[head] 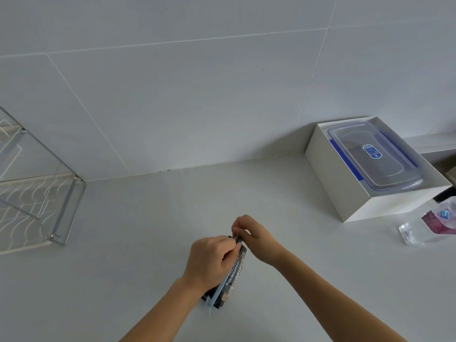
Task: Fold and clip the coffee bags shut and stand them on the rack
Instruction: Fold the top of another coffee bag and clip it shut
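A dark blue coffee bag (233, 275) with gold print stands on the white counter near the front middle. A pale blue clip (217, 291) runs along its folded top edge, one end sticking out toward me. My left hand (209, 260) grips the bag's top and the clip, fingers curled over them. My right hand (251, 234) pinches the far end of the bag's top, thumb and fingers closed on it. The wire rack (37, 193) stands at the far left against the wall, partly cut off by the frame edge.
A white box (345, 193) at the back right holds a clear lidded container (375, 156) with blue latches. A clear plastic water bottle (429, 222) lies at the right edge. White counter (148, 230) spreads between the rack and my hands.
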The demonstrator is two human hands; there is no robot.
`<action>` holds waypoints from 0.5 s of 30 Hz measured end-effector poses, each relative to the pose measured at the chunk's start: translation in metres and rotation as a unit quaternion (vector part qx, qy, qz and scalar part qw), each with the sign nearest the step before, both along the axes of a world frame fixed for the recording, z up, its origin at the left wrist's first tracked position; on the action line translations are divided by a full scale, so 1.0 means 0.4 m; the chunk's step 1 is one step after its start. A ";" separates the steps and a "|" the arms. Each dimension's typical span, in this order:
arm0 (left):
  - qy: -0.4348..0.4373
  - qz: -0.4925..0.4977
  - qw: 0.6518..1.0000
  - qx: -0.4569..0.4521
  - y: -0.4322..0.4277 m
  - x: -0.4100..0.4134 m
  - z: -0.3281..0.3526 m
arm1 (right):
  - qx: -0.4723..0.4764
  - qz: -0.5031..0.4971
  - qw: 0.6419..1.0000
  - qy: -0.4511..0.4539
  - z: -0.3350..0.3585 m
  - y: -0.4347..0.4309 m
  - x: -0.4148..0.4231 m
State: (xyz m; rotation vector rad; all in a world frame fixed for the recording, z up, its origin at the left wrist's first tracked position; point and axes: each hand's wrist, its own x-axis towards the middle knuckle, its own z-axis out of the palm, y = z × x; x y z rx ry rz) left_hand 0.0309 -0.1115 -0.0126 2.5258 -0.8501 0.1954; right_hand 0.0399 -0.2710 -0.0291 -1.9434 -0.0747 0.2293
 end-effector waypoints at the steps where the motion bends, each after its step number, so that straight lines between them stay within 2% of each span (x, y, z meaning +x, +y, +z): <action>1: 0.004 -0.007 1.000 0.001 0.000 -0.005 -0.004 | -0.013 0.009 1.000 0.003 -0.009 0.000 -0.004; 4: 0.025 -0.012 0.999 0.016 0.007 0.000 -0.004 | -0.030 0.017 0.999 0.012 -0.022 0.008 -0.005; 7: 0.041 0.004 0.997 0.066 0.024 0.028 0.015 | -0.003 0.002 0.999 0.039 -0.026 0.019 -0.003; 11: 0.083 0.112 0.987 0.073 0.037 0.019 0.024 | 0.007 -0.014 0.999 0.049 -0.027 0.048 -0.007; 15: 0.087 0.143 0.983 0.070 0.021 0.000 0.017 | 0.015 -0.029 0.997 0.074 -0.014 0.085 -0.009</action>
